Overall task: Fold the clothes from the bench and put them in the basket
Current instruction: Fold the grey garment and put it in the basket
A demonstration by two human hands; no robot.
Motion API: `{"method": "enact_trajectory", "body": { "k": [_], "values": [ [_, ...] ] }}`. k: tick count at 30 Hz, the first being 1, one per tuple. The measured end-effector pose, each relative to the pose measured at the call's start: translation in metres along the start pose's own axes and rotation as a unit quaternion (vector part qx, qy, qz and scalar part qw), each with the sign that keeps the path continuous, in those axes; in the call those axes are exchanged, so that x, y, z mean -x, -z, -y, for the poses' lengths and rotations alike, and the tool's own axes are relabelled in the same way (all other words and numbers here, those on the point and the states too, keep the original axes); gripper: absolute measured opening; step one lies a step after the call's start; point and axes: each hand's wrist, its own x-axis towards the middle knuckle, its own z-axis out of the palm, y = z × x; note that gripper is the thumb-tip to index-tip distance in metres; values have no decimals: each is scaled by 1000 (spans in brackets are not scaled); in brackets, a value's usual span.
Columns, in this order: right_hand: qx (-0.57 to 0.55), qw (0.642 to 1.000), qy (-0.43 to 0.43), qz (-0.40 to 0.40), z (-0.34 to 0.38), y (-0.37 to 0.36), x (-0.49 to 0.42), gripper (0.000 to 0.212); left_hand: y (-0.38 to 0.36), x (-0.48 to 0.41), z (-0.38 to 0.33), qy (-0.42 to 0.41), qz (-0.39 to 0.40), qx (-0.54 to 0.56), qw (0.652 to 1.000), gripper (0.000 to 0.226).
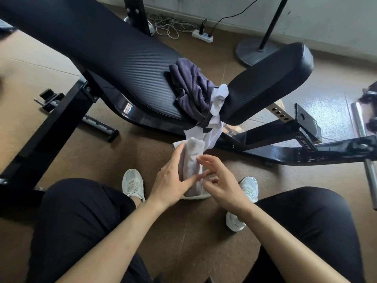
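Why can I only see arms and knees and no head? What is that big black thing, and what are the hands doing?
The camera sits on the person's head and looks down, so you see only their arms, knees and white shoes. The big black thing is an exercise bench. A dark purple garment lies crumpled on it, and a white garment hangs down through the gap between its pads. The left hand and the right hand are working a small light cloth between them, probably folding it. No basket shows in this picture.
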Motion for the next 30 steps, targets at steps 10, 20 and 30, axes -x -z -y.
{"method": "enact_trajectory", "body": {
  "k": [10, 20, 30],
  "values": [
    [-79, 991, -49, 93, -2, 20, -8, 87, -2, -2, 9, 53, 96, 220, 969, 72],
    [52, 959, -183, 210, -46, 11, -22, 104, -44, -1, 60, 203, 174, 195, 944, 81],
    [23, 952, -246, 178, -158, -25, -97, 104, -94, -55, 144, 374, 53, 249, 892, 41]
  ]
}}
